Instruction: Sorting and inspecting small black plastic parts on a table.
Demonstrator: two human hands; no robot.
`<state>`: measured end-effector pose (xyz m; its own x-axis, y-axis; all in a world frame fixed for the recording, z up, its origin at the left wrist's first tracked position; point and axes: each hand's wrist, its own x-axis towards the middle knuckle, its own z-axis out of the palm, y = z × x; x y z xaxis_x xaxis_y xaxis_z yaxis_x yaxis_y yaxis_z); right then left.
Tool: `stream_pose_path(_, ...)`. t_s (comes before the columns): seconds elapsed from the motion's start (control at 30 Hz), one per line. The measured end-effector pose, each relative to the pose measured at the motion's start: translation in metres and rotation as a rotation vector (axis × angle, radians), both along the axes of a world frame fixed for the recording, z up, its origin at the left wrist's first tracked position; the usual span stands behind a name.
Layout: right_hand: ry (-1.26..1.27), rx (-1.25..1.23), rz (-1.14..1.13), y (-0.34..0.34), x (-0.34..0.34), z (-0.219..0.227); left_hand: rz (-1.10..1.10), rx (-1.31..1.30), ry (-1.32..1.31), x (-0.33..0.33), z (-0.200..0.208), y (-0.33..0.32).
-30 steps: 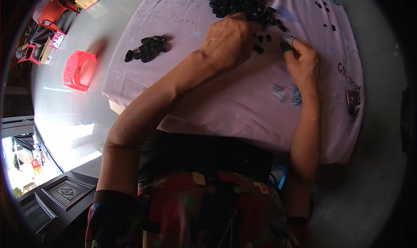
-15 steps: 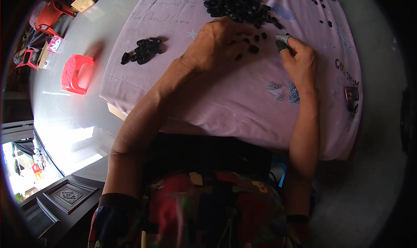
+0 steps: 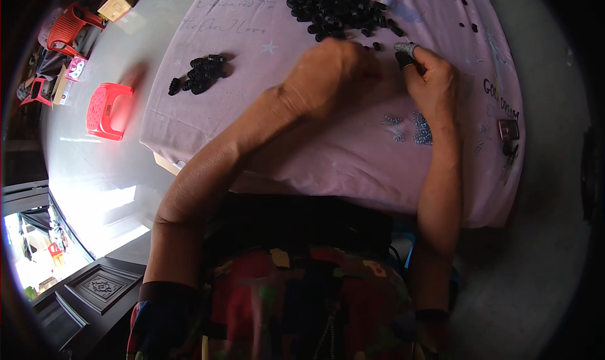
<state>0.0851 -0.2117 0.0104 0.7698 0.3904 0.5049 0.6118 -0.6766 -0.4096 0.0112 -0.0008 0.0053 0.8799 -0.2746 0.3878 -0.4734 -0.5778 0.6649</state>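
Observation:
A large heap of small black ribbed pieces (image 3: 331,7) lies at the far middle of the pink cloth-covered table (image 3: 302,152). My left hand (image 3: 334,76) is over the cloth just this side of it, knuckles up; its fingers curl down and are blurred and mostly hidden. A few loose black pieces (image 3: 377,46) show past its fingers. To their right my right hand (image 3: 433,79) is closed, its thumb in a black cover and forefinger in a grey one, pressed together. What they hold, if anything, cannot be made out. A smaller pile of black pieces (image 3: 205,73) sits at the left.
Several scattered black bits (image 3: 474,27) lie at the far right of the cloth. Near the right edge is a small reddish-brown box (image 3: 508,130) with dark items beside it. On the floor to the left stand a red stool (image 3: 110,111), a red chair (image 3: 74,26) and a cardboard box (image 3: 116,2).
My left hand has moved slightly right and nearer to me, over the loose pieces, with its fingers drawn in. My right hand stays nearly in place. The view has shifted slightly.

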Motion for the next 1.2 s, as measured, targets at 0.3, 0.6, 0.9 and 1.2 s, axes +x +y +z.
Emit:
stream_pose_path(0.3,0.015,-0.015,-0.002,0.001,-0.003,0.004,-0.022,0.173,0.018,-0.019,-0.012,-0.031)
stream_pose_path(0.6,0.116,0.106,0.056,0.0,-0.004,0.006,0.006,-0.143,0.002,-0.018,-0.01,-0.027)
stream_pose_path(0.9,0.573,0.35,0.327,0.002,-0.014,0.017,0.143,-0.561,0.225,0.0,-0.019,-0.011)
stream_pose_path(1.2,0.553,0.46,0.271,0.008,-0.015,0.018,0.123,-0.756,0.176,0.004,-0.01,-0.003)
